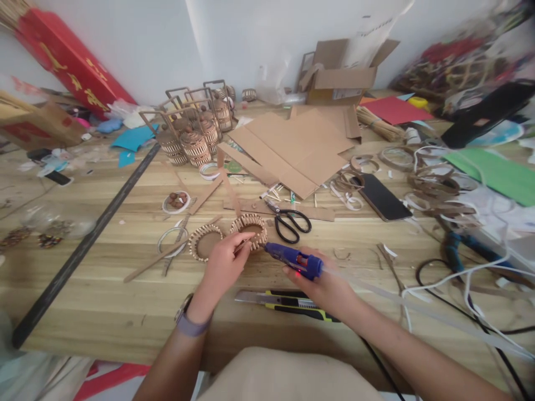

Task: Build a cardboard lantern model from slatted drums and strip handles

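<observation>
My right hand [326, 287] is wrapped round a blue hot glue gun [292, 259] with a small red light on it. The gun's nozzle points left and is close to the right side of a small round basket [236, 224], made of short light and dark sticks around a brown base. At the basket's near side, my left hand [228, 259] pinches the wall, thumb and fingers together; the fingertips partly hide what lies between them. Just left of it stands a similar low stick ring [193, 245] with a brown base, apart from my fingers.
Black-handled scissors [292, 224] and a yellow-black utility knife [288, 301] lie near my hands. Cardboard sheets [296, 145] and handled stick baskets [194, 146] stand behind. A phone [385, 197], coiled strips [349, 181] and cables [455, 278] are right, a long black bar [92, 239] left.
</observation>
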Action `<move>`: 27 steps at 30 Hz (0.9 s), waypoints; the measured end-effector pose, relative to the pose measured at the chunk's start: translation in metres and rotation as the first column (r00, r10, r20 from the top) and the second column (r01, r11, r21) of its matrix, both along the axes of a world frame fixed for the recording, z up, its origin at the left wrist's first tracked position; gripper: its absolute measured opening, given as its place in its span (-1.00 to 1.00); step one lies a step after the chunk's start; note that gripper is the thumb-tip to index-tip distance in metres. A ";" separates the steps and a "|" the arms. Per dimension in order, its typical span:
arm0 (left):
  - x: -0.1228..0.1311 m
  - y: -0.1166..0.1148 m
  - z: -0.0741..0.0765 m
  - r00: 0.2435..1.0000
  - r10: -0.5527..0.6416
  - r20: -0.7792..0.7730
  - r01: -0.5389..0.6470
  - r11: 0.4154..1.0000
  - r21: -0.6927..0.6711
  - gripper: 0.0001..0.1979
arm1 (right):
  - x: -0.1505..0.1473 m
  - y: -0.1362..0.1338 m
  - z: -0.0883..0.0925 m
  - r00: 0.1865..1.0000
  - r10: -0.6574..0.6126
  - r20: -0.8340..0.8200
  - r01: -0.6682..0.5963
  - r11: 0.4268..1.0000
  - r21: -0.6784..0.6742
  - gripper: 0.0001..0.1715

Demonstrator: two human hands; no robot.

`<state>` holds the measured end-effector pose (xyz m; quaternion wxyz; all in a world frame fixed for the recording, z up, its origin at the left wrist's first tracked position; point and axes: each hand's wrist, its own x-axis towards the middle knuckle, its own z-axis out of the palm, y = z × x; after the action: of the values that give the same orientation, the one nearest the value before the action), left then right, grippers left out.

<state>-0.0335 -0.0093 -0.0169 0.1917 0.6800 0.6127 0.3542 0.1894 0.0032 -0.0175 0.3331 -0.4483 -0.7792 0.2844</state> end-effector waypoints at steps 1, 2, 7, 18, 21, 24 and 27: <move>0.000 0.000 0.000 1.000 0.002 0.009 -0.002 1.000 -0.001 -0.74 | 0.000 0.000 0.001 1.000 0.000 0.001 0.000 1.000 0.013 -0.77; 0.000 0.000 0.000 1.000 0.004 0.018 -0.004 1.000 -0.002 -0.74 | -0.001 0.000 0.001 1.000 0.000 0.004 0.000 1.000 0.020 -0.77; 0.000 -0.001 0.000 0.999 0.016 0.042 -0.016 1.000 -0.016 -0.73 | -0.002 0.001 -0.002 1.000 -0.016 0.011 0.016 0.999 0.034 -0.79; -0.001 -0.001 -0.001 0.999 0.022 0.043 -0.021 1.000 -0.015 -0.73 | -0.002 -0.001 -0.009 0.998 -0.055 -0.004 0.055 0.997 0.046 -0.79; -0.002 -0.001 -0.002 0.999 0.019 0.041 -0.019 1.000 -0.017 -0.73 | -0.002 -0.001 -0.010 0.997 -0.072 -0.014 0.073 0.996 0.058 -0.78; -0.002 -0.001 -0.001 0.999 0.014 0.036 -0.014 1.000 -0.020 -0.73 | -0.002 -0.001 -0.011 0.997 -0.073 -0.006 0.073 0.996 0.044 -0.79; -0.002 -0.001 0.001 0.999 0.017 0.034 -0.016 1.000 -0.016 -0.73 | -0.001 -0.001 -0.011 0.996 -0.087 0.016 0.086 0.996 0.023 -0.79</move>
<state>-0.0351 -0.0101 -0.0163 0.2047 0.6672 0.6176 0.3626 0.1880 0.0019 -0.0285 0.3434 -0.4802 -0.7651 0.2572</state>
